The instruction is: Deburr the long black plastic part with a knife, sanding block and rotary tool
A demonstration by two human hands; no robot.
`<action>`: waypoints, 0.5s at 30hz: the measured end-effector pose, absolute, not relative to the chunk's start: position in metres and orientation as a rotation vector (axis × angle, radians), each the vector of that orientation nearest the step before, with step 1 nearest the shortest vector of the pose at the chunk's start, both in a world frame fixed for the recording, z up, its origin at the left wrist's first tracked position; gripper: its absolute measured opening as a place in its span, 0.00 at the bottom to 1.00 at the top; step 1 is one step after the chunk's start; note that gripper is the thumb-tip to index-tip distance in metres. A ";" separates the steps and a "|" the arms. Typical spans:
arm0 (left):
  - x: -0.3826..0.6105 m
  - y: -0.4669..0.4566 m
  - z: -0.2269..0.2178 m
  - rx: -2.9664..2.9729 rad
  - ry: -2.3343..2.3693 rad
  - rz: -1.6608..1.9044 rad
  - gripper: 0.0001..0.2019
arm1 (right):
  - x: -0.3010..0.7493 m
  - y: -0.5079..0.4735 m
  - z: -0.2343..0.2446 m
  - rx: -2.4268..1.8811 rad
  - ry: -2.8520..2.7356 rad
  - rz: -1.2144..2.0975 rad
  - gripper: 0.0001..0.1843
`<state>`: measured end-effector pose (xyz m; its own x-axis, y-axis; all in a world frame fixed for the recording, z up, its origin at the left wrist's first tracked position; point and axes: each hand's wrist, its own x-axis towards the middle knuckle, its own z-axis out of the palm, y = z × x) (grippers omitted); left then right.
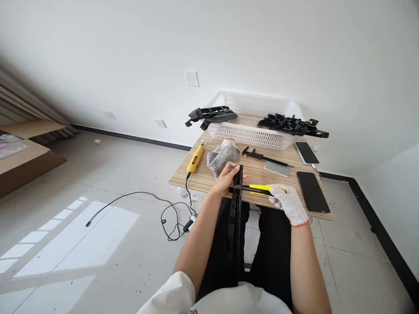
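Note:
My bare left hand [226,178] grips the upper end of a long black plastic strip [237,218], which runs down over my lap. In a white knit glove with an orange cuff, my right hand [288,201] is closed around a yellow and black utility knife [260,188]. The knife's blade points left and lies at the strip, just below my left fingers; whether it cuts in cannot be made out. Right behind my left hand sits a crumpled grey cloth [224,158], with part of a white glove [228,142] beyond it.
A white plastic basket [252,136] at the table's back holds black plastic parts [291,125]. On the wooden table [178,176] lie a yellow rotary tool [195,158], black calipers [262,156], a grey-green block [277,168] and two phones [313,192]. A cable [137,193] trails across the floor.

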<state>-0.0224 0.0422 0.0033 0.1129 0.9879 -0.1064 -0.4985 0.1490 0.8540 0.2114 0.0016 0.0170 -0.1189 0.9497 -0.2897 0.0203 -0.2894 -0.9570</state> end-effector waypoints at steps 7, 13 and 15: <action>-0.023 0.042 0.002 0.760 0.789 1.260 0.24 | 0.212 0.003 0.012 -1.359 -1.093 1.458 0.24; -0.023 0.043 -0.001 0.746 0.761 1.260 0.22 | 0.213 0.004 0.011 -1.374 -1.090 1.472 0.23; -0.023 0.043 0.000 0.755 0.764 1.257 0.22 | 0.213 0.004 0.012 -1.364 -1.052 1.435 0.23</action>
<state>-0.0230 0.0429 -0.0003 0.1434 0.9860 -0.0847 -0.5290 0.1487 0.8355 0.2127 0.0044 0.0120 -0.0215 0.9642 -0.2644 -0.0382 -0.2651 -0.9635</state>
